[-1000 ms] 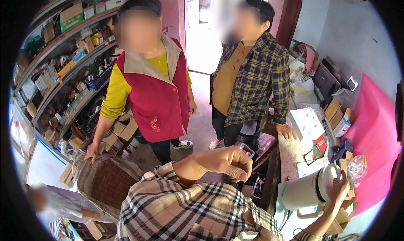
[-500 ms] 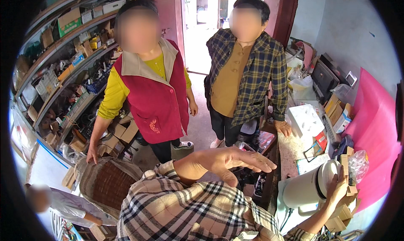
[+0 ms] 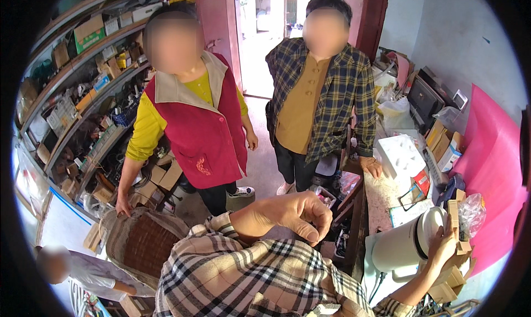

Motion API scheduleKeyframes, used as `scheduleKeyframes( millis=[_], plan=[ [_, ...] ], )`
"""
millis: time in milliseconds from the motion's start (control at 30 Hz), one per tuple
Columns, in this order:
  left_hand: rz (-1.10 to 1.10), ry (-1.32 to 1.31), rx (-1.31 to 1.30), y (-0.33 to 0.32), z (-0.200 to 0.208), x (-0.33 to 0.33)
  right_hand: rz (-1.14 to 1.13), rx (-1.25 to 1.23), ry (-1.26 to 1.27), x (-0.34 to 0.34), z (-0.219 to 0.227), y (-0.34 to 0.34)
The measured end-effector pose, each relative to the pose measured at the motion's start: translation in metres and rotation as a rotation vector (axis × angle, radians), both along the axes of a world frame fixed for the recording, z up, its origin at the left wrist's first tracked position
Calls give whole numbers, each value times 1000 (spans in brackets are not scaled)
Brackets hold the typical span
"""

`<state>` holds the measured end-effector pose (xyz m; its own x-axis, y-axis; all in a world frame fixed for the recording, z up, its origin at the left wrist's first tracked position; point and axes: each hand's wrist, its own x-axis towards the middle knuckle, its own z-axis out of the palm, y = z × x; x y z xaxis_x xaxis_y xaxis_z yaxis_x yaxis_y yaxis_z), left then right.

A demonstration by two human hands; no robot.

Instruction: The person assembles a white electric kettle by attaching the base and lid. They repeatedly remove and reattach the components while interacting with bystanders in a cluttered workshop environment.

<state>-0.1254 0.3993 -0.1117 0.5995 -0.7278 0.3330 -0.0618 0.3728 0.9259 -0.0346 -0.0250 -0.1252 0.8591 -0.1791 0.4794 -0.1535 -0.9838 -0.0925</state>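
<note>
My left hand (image 3: pixel 298 216) is raised in front of my chest, its fingers curled in toward the thumb, with nothing visible in them. At the right, my right hand (image 3: pixel 441 248) grips the lid edge of a white cylindrical electric appliance (image 3: pixel 395 248). This appliance has a dark band below its lid, a handle on its near side and a dark cord by its base. It stands on the worktop (image 3: pixel 381 206); the underside of my right hand's grip is hidden.
Two people stand facing me; one has a hand (image 3: pixel 371 166) on the worktop, the other touches a wicker basket (image 3: pixel 146 245). Another person is at the lower left. Loaded shelves (image 3: pixel 83 101) line the left wall. A white foam box (image 3: pixel 401 155), cartons and a pink sheet (image 3: pixel 492 178) crowd the right.
The fingers of my left hand have curled in from a stretched-out pose, and their tips have drawn back to the left. My right hand stays on the appliance.
</note>
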Motion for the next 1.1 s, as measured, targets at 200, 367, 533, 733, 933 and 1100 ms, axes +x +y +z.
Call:
scheduleKeyframes(
  millis=[200,367,533,733,933,1100],
  plan=[
    [5,7,7,0,0,-2,-37,-7,58,-4,12,14],
    [2,-15,-12,1,0,-1,-8,-2,33,-4,9,8],
    [-2,-25,-33,0,-2,0,7,27,-2,-2,4,4],
    [11,-21,-11,0,-2,0,63,48,-13,7,-10,-11],
    [2,34,-23,1,4,-2,16,38,-16,17,-21,-29],
    [46,-2,-11,1,-4,-2,34,46,28,27,-25,-34]
  ],
)
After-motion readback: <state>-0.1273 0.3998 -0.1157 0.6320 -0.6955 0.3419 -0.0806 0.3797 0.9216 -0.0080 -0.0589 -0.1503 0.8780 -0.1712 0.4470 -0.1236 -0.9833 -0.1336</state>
